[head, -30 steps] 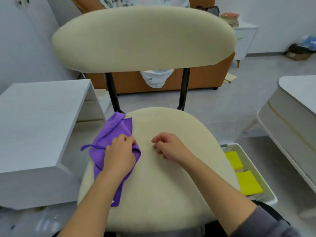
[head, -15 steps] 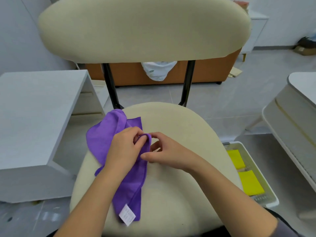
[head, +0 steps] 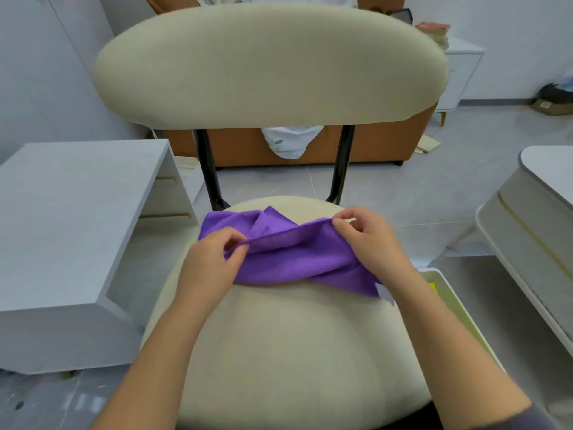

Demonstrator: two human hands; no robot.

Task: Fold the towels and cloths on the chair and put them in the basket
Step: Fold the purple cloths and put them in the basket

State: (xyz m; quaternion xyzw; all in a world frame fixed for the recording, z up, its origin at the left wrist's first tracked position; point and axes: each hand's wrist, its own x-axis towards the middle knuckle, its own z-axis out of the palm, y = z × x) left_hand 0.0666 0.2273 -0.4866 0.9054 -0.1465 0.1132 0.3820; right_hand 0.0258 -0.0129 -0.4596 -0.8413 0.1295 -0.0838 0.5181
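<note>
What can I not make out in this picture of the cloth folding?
- Head view: the basket is mostly hidden behind the right forearm, so its contents cannot be counted.
- Head view: the label on the purple cloth is blurred; its print is unreadable.
- Head view: the cloth edges pinched by the left hand and right hand are covered by fingers.

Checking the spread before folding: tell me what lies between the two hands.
In the head view, the purple cloth spans the gap between the left hand and right hand, each pinching its top edge, over the chair seat.
</note>
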